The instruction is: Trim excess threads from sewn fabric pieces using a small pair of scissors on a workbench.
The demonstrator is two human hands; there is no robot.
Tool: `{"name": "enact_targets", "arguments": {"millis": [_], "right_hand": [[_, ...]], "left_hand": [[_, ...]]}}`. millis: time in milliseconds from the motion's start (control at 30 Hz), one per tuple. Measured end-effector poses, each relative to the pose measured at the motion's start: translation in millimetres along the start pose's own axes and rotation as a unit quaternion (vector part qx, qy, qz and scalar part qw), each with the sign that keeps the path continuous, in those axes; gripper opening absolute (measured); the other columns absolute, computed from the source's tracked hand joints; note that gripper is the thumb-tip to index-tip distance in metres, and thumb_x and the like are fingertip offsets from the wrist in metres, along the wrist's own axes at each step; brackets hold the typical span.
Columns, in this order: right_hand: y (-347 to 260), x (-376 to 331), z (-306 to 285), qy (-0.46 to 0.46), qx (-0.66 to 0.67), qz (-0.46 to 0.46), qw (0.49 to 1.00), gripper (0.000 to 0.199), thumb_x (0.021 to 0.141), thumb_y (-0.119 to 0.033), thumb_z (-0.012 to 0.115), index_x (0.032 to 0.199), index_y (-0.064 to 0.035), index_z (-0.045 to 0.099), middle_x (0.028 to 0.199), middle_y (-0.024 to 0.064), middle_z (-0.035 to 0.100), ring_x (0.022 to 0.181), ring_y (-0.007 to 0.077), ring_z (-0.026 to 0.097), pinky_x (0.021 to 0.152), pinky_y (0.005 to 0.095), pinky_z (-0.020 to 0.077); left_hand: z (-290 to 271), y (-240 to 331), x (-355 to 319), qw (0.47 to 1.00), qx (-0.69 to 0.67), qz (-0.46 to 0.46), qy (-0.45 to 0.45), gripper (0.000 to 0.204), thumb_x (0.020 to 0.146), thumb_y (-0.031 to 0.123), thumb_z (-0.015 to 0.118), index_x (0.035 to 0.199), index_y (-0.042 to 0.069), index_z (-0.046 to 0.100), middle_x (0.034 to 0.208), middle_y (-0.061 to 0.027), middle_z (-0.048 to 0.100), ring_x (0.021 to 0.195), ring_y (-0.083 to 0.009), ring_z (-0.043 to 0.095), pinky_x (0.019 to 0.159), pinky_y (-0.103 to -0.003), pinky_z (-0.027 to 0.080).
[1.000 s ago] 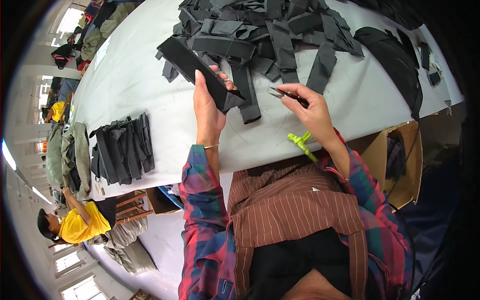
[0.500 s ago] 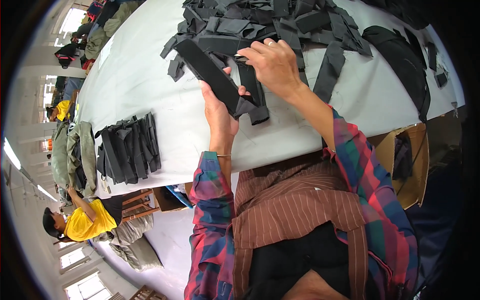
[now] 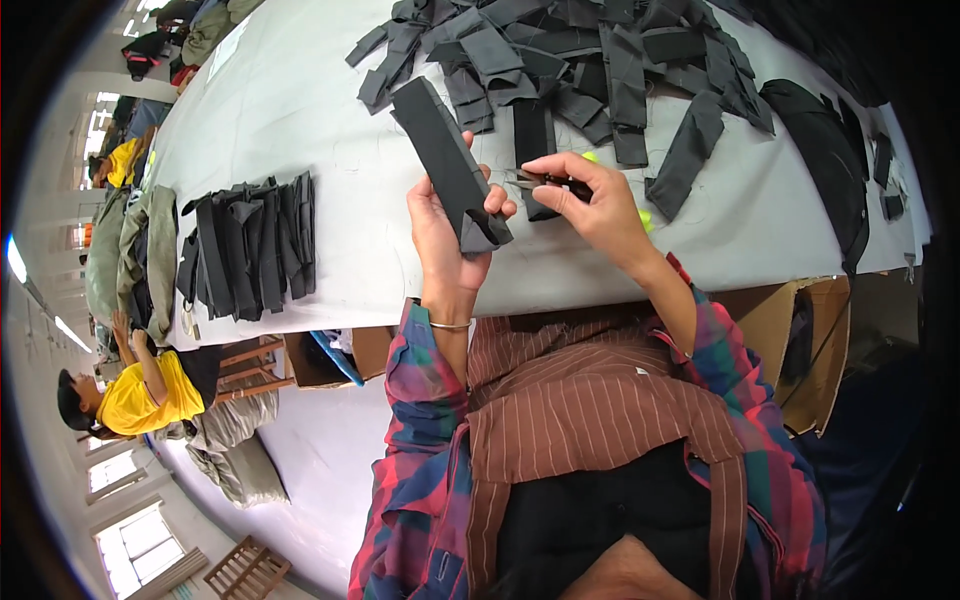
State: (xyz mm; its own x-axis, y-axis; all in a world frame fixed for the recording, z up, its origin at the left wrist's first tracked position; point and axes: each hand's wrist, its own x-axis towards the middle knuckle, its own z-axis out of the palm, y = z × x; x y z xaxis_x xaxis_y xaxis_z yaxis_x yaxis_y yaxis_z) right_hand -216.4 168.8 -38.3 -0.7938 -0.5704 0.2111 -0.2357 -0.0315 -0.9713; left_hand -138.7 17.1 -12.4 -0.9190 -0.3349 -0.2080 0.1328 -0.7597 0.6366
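Observation:
My left hand (image 3: 447, 228) is closed round a long black fabric strip (image 3: 440, 145). It slants up and to the left, and its near end is folded over by my fingers. Just to its right, my right hand (image 3: 603, 212) grips small thread snips (image 3: 568, 186) with dark handles. Their pointed blades face the strip and are apart from it. Bright yellow-green bits (image 3: 645, 219) show at the edges of that hand; what they belong to is hidden. Another dark strip (image 3: 534, 135) lies on the table beneath the snips.
A loose pile of dark strips (image 3: 495, 55) covers the far part of the white table (image 3: 375, 250). A neat row of strips (image 3: 250, 245) lies at left. Black fabric (image 3: 815, 160) lies at right, above a cardboard box (image 3: 825, 350). A person in yellow (image 3: 155, 390) works at far left.
My right hand has come nearer to me and to the right, and the snips now show more clearly. The held strip stands a little steeper. The whole view has shifted slightly.

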Motion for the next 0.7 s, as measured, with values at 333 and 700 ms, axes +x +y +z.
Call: {"name": "enact_targets", "arguments": {"millis": [333, 700], "right_hand": [[-10, 2, 13, -0.028, -0.105, -0.095, 0.99, 0.017, 0.082, -0.002, 0.064, 0.099, -0.0026, 0.067, 0.088, 0.0028, 0.067, 0.079, 0.0084, 0.06, 0.071, 0.0222, 0.0477], [-18, 14, 30, 0.039, -0.303, -0.248, 0.919, 0.018, 0.073, -0.015, 0.072, 0.091, -0.0143, 0.067, 0.076, -0.0013, 0.063, 0.068, 0.0205, 0.057, 0.061, 0.0332, 0.0408]], "left_hand": [[-6, -3, -23, 0.999, -0.034, -0.034, 0.004, 0.05, 0.095, 0.029, 0.029, 0.136, 0.004, 0.04, 0.078, -0.0051, 0.046, 0.061, -0.0143, 0.046, 0.055, -0.029, 0.044], [-23, 3, -45, 0.994, 0.055, 0.065, 0.073, 0.053, 0.095, 0.035, 0.022, 0.131, 0.003, 0.043, 0.07, -0.005, 0.045, 0.06, -0.0192, 0.049, 0.06, -0.037, 0.048]]}}
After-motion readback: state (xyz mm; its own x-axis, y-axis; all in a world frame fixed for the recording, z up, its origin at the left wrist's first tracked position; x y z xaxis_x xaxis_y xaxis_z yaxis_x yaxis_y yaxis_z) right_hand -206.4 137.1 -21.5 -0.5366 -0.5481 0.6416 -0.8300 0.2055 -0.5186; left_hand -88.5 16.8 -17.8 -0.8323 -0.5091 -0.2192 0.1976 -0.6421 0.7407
